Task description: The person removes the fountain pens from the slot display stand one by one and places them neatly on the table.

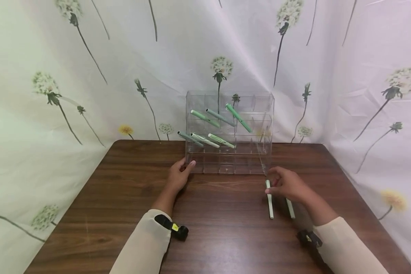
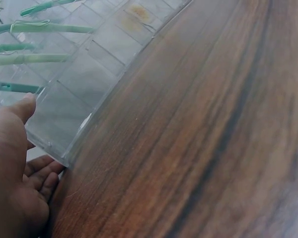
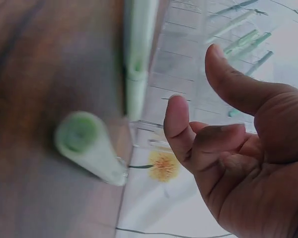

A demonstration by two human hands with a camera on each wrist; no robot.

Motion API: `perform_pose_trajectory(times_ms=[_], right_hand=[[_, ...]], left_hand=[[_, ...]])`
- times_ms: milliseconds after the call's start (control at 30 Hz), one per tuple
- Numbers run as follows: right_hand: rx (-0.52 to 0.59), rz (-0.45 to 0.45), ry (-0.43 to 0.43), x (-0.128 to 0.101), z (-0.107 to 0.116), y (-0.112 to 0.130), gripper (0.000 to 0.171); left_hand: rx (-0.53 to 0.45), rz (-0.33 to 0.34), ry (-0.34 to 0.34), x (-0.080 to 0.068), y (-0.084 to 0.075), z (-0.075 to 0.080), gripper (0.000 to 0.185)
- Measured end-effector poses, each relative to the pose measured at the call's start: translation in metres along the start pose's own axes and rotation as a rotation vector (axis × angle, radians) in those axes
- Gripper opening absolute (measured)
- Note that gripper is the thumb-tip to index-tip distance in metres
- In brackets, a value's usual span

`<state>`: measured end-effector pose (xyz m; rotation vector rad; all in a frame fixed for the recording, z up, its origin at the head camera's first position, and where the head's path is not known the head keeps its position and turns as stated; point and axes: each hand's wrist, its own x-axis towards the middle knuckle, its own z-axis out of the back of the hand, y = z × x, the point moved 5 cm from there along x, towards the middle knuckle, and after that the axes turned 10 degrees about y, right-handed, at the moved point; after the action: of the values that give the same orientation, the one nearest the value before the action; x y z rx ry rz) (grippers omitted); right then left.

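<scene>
A clear plastic pen rack (image 1: 227, 167) with tiered compartments stands at the back of the table. My left hand (image 1: 178, 177) holds its lower left corner, with the thumb on the near side and the curled fingers (image 2: 45, 174) round the side. Several green and grey-green pens lean in two of the tiers, among them a bright green pen (image 1: 239, 118) and a pale pen (image 1: 205, 140). To the right, my right hand (image 1: 289, 185) hovers over two pale pens, thumb and fingers apart and nothing between them. One pale pen (image 1: 270, 203) lies left of the other pale pen (image 1: 290, 209).
Dark wood-grain table (image 1: 222, 228) under everything. A white curtain (image 1: 178, 57) printed with dandelions hangs behind the rack and along both sides. Black wrist cameras, including the left one (image 1: 180, 232), sit at both cuffs.
</scene>
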<state>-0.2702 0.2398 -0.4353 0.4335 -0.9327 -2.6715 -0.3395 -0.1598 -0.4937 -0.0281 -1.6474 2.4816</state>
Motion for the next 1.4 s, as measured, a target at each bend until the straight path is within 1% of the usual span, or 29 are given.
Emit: perform_pose_trajectory(times_ms=[200, 300, 433, 667, 900, 1100, 1267, 1400], right_hand=[[-0.032, 0.01, -0.008, -0.003, 0.01, 0.013, 0.077], [-0.042, 0.039, -0.018, -0.004, 0.013, 0.021, 0.075], [-0.054, 0.075, -0.038, -0.002, 0.017, 0.03, 0.073], [-0.075, 0.092, -0.074, 0.003, 0.022, 0.045, 0.07], [-0.045, 0.109, -0.098, 0.011, 0.025, 0.063, 0.067], [-0.039, 0.133, -0.119, 0.021, 0.029, 0.084, 0.062], [0.004, 0.158, -0.138, 0.031, 0.032, 0.098, 0.057], [0.064, 0.187, -0.179, 0.043, 0.035, 0.108, 0.053]], left_hand=[[0.013, -0.011, -0.006, 0.001, 0.002, 0.0, 0.061], [0.015, -0.013, -0.001, 0.002, 0.003, 0.0, 0.061], [0.013, -0.011, -0.001, 0.004, 0.004, 0.0, 0.06], [0.009, -0.015, 0.0, 0.003, 0.002, 0.0, 0.06], [0.01, -0.005, -0.001, 0.002, 0.002, 0.0, 0.062], [0.015, -0.01, -0.011, 0.004, 0.002, 0.001, 0.06], [0.019, -0.013, -0.005, 0.004, 0.003, 0.001, 0.061], [0.012, -0.01, 0.0, 0.004, 0.004, 0.001, 0.062]])
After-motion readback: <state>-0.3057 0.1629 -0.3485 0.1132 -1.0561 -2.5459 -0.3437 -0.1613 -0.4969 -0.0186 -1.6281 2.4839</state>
